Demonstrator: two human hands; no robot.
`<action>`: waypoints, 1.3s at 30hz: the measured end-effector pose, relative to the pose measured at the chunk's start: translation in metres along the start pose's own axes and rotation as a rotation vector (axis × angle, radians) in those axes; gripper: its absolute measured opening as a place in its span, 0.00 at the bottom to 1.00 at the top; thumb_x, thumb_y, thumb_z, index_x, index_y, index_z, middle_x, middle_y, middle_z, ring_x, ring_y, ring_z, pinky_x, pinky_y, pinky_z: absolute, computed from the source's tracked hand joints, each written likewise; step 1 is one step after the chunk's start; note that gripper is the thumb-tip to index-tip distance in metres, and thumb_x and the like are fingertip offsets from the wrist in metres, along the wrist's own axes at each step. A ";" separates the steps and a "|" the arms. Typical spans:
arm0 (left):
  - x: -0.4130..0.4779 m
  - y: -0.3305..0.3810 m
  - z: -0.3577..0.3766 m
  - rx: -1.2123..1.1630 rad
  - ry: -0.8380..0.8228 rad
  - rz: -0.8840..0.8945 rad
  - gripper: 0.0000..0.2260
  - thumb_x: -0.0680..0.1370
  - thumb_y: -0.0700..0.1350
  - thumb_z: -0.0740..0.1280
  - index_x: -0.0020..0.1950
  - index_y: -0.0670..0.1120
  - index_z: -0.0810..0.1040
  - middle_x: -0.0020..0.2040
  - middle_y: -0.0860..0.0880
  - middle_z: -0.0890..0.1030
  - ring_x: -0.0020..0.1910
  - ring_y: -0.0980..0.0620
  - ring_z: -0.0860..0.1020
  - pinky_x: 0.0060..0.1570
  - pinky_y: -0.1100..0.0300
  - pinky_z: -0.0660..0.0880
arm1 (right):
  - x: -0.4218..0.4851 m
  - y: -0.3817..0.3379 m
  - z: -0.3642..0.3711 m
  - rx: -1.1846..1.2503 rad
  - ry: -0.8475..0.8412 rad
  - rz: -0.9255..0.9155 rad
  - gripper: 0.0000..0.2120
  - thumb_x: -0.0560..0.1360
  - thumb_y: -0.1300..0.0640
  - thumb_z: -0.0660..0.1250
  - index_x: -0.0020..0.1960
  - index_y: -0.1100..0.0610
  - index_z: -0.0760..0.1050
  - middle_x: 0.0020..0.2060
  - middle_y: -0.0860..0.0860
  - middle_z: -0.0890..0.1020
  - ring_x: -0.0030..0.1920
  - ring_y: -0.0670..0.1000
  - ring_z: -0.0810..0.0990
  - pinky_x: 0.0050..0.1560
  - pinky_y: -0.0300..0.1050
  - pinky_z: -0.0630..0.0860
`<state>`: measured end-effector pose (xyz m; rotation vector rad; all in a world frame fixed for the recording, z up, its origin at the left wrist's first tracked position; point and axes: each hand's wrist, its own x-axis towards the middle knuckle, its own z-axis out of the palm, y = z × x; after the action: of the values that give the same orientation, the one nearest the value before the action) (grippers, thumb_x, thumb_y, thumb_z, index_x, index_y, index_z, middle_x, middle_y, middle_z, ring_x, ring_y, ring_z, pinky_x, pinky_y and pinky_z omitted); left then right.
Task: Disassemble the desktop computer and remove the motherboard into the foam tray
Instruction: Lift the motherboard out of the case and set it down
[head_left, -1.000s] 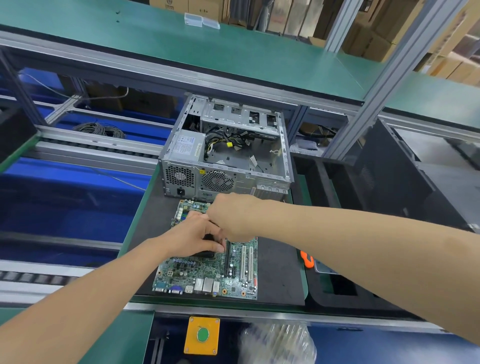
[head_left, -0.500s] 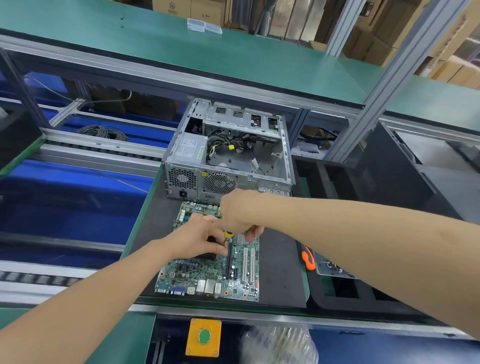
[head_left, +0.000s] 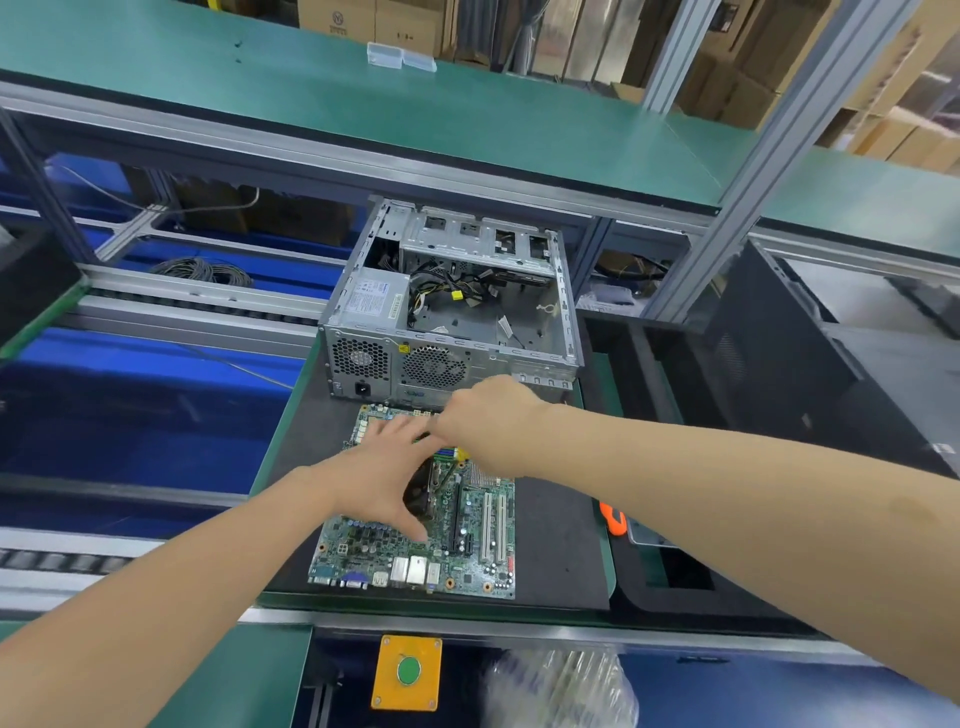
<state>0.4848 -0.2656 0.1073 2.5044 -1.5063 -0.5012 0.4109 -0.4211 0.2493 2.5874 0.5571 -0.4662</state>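
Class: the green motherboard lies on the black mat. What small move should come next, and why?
Probably the left hand closes round the black cooler on the green motherboard: its spread fingers arch over it, and the fisted right hand is beside.

Bright, even overhead light casts soft shadows. The wide lens bows the shelf (head_left: 311, 104) toward the edges. The right hand (head_left: 488, 415) and the bag (head_left: 561, 686) below look blurred.

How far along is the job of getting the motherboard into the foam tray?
Done: the green motherboard is out of the grey metal case, on the black mat. In hand: left hand spread over it, right hand curled above. Left: lifting it into the black foam tray.
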 end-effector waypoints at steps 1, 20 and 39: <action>0.002 0.000 -0.001 0.107 -0.017 -0.061 0.55 0.60 0.74 0.75 0.80 0.57 0.54 0.75 0.55 0.65 0.72 0.49 0.64 0.70 0.45 0.60 | -0.003 0.005 0.004 0.012 -0.012 0.079 0.12 0.78 0.64 0.67 0.61 0.55 0.74 0.40 0.51 0.70 0.39 0.57 0.76 0.29 0.47 0.65; 0.010 0.022 -0.032 -0.830 0.117 -0.590 0.36 0.59 0.75 0.77 0.54 0.49 0.79 0.48 0.50 0.84 0.44 0.52 0.82 0.42 0.55 0.77 | -0.019 0.008 0.090 1.224 0.071 0.688 0.09 0.77 0.56 0.67 0.52 0.58 0.69 0.44 0.53 0.77 0.35 0.52 0.73 0.32 0.44 0.69; 0.205 0.252 -0.041 -1.591 -0.120 -0.469 0.13 0.76 0.58 0.72 0.49 0.49 0.81 0.45 0.48 0.86 0.35 0.49 0.84 0.30 0.60 0.79 | -0.187 0.159 0.155 0.607 0.129 0.649 0.46 0.57 0.38 0.78 0.69 0.48 0.63 0.58 0.48 0.78 0.49 0.56 0.78 0.44 0.52 0.76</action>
<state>0.3816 -0.5664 0.1862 1.3984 -0.1191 -1.2430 0.2873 -0.6842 0.2514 3.1589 -0.4740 -0.2647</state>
